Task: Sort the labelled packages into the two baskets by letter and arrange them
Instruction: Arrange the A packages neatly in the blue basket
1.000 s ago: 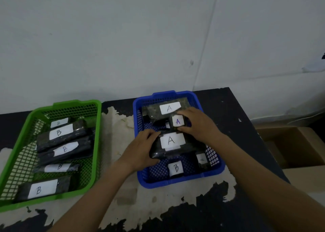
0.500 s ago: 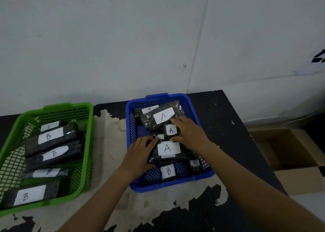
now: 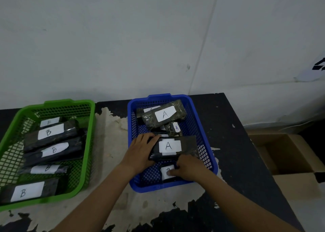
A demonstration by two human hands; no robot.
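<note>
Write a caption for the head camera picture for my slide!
Left hand holds an A package in the blue basket while the right hand pinches a small labelled package near its front.

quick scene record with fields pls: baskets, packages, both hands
green basket: five B packages, lying crosswise in a row
blue basket: A packages at the far end, small package at the near end
left hand: grips the left end of the black A package
right hand: grips the small package, thumb on its label, letter partly hidden
</note>
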